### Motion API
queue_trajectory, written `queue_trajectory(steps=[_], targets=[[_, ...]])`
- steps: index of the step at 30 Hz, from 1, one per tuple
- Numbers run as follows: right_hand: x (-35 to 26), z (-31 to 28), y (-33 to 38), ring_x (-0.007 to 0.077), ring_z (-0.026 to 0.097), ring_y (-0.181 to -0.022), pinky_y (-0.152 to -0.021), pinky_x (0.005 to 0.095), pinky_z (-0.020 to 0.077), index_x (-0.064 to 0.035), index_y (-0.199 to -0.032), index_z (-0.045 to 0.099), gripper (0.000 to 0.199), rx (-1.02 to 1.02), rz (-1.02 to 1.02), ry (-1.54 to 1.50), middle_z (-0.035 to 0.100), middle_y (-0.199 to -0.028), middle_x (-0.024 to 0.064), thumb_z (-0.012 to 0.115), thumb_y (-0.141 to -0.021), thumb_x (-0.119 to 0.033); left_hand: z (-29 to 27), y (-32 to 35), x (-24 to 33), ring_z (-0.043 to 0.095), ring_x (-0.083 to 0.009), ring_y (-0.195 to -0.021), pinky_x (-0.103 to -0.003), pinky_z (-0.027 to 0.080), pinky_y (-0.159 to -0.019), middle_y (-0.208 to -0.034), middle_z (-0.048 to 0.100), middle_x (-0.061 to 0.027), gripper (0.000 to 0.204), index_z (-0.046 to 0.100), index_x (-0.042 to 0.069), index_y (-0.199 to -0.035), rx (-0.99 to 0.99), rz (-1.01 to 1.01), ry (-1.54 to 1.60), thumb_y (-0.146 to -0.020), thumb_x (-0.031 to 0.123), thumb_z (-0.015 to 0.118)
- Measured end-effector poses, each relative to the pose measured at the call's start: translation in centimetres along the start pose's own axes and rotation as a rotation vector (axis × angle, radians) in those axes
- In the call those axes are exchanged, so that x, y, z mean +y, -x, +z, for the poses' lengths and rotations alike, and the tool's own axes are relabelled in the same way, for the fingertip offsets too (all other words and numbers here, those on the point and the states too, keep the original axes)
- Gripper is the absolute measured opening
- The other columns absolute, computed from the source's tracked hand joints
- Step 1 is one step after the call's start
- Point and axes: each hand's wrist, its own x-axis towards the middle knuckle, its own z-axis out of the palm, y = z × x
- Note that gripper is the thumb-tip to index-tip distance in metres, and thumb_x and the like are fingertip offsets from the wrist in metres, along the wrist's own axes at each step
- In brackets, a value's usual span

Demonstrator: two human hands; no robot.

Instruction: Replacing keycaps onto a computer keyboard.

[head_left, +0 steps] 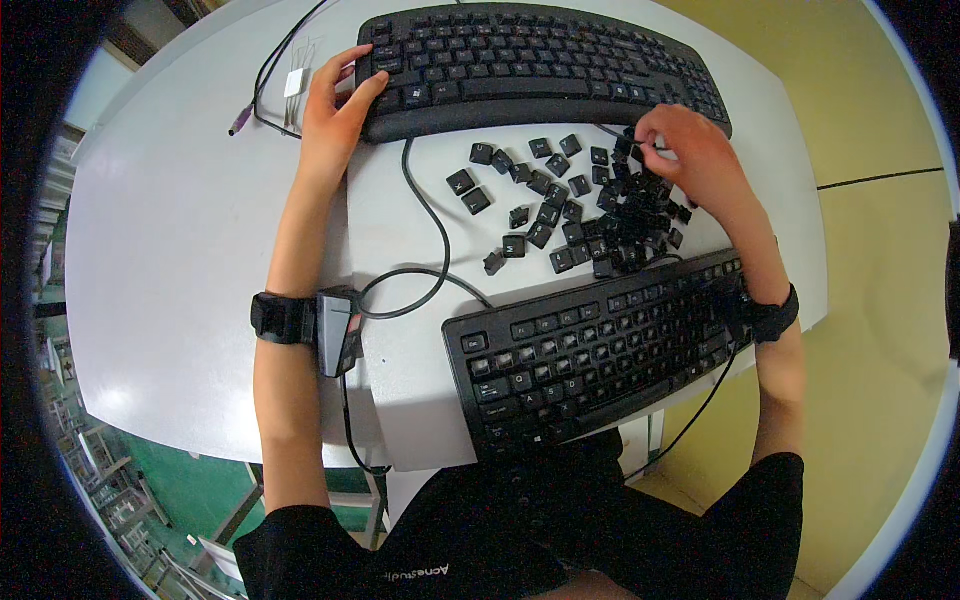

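A black curved keyboard [500,112] lies across the far side of the table, its keys in place. My left hand [335,115] grips its left end, with thumb and forefinger over the edge keys. My right hand [690,150] hovers at the right side of a heap of loose black keycaps [630,215], close to the keyboard's front edge. Its thumb and fingers are pinched together; whatever is between them is too hidden to name. A second black keyboard [600,350] sits nearer me at a slant. Many of its keys are off, showing bare sockets, while some caps remain.
Scattered single keycaps [476,201] lie left of the heap. A wire keycap puller with a white handle [297,83] and a cable with a purple plug [238,122] lie at the far left. A black cable [430,205] loops between the keyboards. Both wrists wear black straps.
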Motion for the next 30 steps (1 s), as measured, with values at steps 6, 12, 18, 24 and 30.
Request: queue_trajectory(steps=[6,12,18,24,30], targets=[[2.6,0.0,-1.1,0.0283,0.057,-0.081,-0.068,0.0398,0.0464,-0.0093,-0.081,0.053,0.012,0.033,-0.06,0.25,0.055,-0.082,0.0075,0.062,-0.074,-0.015,0.2,0.0,0.6,0.05,-0.0201,-0.105,-0.029,0.042,-0.083,-0.118,0.049,-0.0134,0.038,0.057,0.012,-0.117,0.003,-0.025,0.021,-0.081,0.022,0.067],[4.0,0.5,-1.3,0.0305,0.056,-0.081,-0.069,0.0405,0.0459,-0.0099,-0.088,0.051,0.011,0.035,0.081,0.044,0.053,-0.082,0.0093,0.059,-0.079,-0.01,0.4,0.0,0.6,0.054,-0.018,-0.097,-0.028,0.044,-0.082,-0.119,0.048,-0.0159,0.04,0.056,0.013,-0.118,0.021,-0.063,0.025,-0.081,0.023,0.067],[3.7,1.3,-0.3,0.0323,0.056,-0.079,-0.069,0.0403,0.0464,-0.0092,-0.091,0.053,0.013,0.058,-0.038,-0.082,0.055,-0.082,0.0107,0.058,-0.079,-0.006,0.2,0.0,0.5,0.05,-0.0198,-0.104,-0.029,0.042,-0.084,-0.119,0.049,-0.0148,0.04,0.057,0.012,-0.118,0.01,0.003,-0.03,-0.081,0.023,0.067],[1.3,1.2,-0.3,0.0307,0.058,-0.08,-0.071,0.0398,0.0465,-0.0097,-0.093,0.055,0.016,0.001,0.016,-0.112,0.057,-0.082,0.0096,0.06,-0.078,-0.01,0.1,0.0,0.3,0.045,-0.0214,-0.112,-0.03,0.04,-0.087,-0.119,0.05,-0.0137,0.039,0.057,0.012,-0.117,-0.013,-0.042,0.051,-0.081,0.023,0.067],[0.6,1.0,-0.5,0.0292,0.059,-0.078,-0.068,0.0401,0.0462,-0.0096,-0.09,0.055,0.02,-0.035,-0.026,-0.073,0.059,-0.08,0.0087,0.066,-0.074,-0.014,0.4,0.1,1.1,0.047,-0.0216,-0.111,-0.029,0.043,-0.084,-0.119,0.05,-0.0145,0.039,0.057,0.012,-0.117,0.01,-0.038,-0.016,-0.081,0.023,0.067]])
